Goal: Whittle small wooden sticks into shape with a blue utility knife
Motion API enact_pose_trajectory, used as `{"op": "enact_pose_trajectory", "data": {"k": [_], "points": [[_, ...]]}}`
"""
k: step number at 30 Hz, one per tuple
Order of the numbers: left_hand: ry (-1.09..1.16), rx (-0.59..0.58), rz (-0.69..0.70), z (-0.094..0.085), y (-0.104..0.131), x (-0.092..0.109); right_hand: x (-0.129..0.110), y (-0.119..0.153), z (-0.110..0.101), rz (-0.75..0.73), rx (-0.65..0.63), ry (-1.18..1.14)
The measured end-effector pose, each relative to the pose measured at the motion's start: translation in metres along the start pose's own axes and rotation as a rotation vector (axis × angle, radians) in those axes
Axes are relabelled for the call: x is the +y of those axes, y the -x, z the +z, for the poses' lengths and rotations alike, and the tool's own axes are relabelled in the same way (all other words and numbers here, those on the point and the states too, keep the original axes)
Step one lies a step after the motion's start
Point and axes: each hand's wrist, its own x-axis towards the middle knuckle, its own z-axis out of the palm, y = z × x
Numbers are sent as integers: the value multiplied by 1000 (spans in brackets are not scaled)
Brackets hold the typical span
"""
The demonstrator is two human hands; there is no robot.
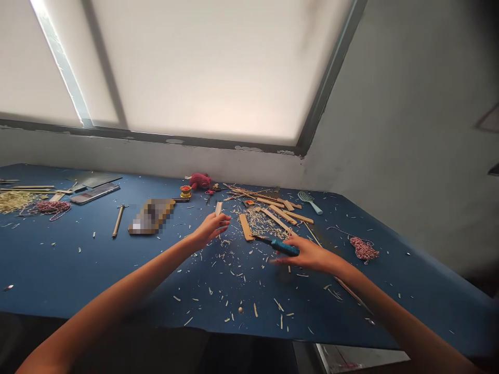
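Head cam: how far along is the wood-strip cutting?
Done: shavings litter the blue table, and cut wood strips lie piled behind. In hand: left hand holds a short strip; right hand rests on a blue-handled knife. Left: another strip lies untouched between the hands.

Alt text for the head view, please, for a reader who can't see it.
Over a blue table strewn with wood shavings, the left hand holds a small pale wood piece while the right hand rests at a blue-handled knife. Wooden sticks lie just beyond.
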Motion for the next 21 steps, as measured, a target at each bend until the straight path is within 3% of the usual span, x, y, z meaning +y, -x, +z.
{"op": "enact_pose_trajectory", "data": {"k": [3, 7, 10, 12, 16, 21], "points": [[-42, 43, 62, 0, -5, -9, -2, -14, 6, 10, 82, -4], [-165, 39, 134, -15, -12, -19, -19, -51, 31, -43, 171, -3], [-380, -52, 193, -29, -15, -23, -25, -73, 48, -46, 190, 24], [-639, -94, 295, -36, -16, -21, -23, -82, 54, -46, 155, 11], [-1148, -39, 457, -39, -15, -13, -14, -85, 49, -28, 164, -75], [-1358, -34, 525, -37, -6, -7, -18, -68, 31, 3, 103, -410]]}}
